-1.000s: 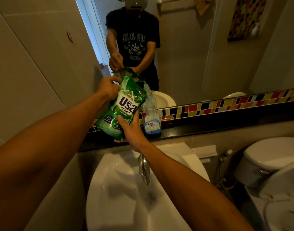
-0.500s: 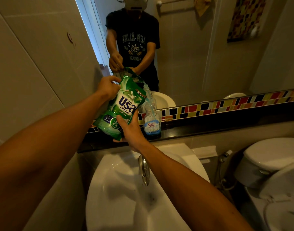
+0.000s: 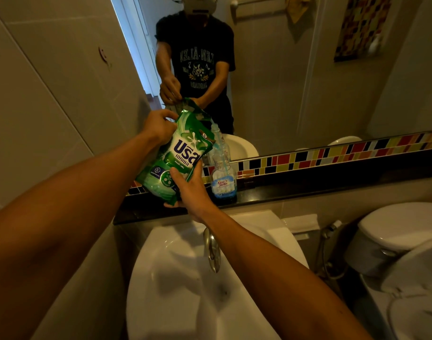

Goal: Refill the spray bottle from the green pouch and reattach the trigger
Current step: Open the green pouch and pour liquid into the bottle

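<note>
A green pouch [image 3: 178,158] with white and blue lettering is tilted to the right over a clear spray bottle [image 3: 223,175]. My left hand [image 3: 158,125] grips the pouch's upper left edge. My right hand [image 3: 191,190] holds its lower part from underneath. The pouch's top corner sits at the bottle's open neck. The bottle stands upright on the dark ledge [image 3: 308,190], its trigger off, with blue liquid at its base. The trigger is not in sight.
A white sink [image 3: 175,290] with a metal tap [image 3: 211,251] lies below my arms. A toilet [image 3: 401,244] and hose sprayer [image 3: 330,229] are at the right. A mirror above the ledge reflects me. A tiled wall is close on the left.
The pouch has tipped slightly more toward the bottle's neck; both hands keep the same grip.
</note>
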`<state>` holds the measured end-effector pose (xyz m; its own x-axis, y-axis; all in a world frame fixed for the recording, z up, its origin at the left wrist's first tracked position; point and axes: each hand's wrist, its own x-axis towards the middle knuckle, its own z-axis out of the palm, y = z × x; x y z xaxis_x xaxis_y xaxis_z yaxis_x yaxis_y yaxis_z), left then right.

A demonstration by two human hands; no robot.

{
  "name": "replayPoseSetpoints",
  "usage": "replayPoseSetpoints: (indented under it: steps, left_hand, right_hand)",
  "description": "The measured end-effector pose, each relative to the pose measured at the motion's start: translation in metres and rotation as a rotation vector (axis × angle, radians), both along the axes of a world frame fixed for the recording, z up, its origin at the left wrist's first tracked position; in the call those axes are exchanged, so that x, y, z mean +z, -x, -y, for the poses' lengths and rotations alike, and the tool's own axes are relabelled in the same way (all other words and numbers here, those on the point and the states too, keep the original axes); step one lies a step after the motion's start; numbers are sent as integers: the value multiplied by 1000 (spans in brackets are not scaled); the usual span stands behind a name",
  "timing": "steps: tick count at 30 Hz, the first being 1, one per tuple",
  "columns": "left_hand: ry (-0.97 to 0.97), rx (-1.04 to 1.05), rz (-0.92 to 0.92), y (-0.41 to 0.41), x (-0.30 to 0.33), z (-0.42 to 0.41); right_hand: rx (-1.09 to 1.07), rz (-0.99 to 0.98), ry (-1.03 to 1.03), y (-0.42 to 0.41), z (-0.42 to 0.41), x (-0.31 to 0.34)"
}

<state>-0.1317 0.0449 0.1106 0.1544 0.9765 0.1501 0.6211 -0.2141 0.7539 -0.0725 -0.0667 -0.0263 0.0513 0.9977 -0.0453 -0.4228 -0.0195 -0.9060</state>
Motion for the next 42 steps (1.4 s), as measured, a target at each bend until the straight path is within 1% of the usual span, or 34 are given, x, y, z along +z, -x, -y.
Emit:
replayPoseSetpoints:
  steps: [10, 42]
  left_hand:
    - [-5, 5, -9, 0, 1, -5]
    - [12, 1, -37, -4, 12, -1]
  right_hand:
    - [16, -52, 23, 0, 1, 6]
    - [11, -63, 12, 0, 5, 17]
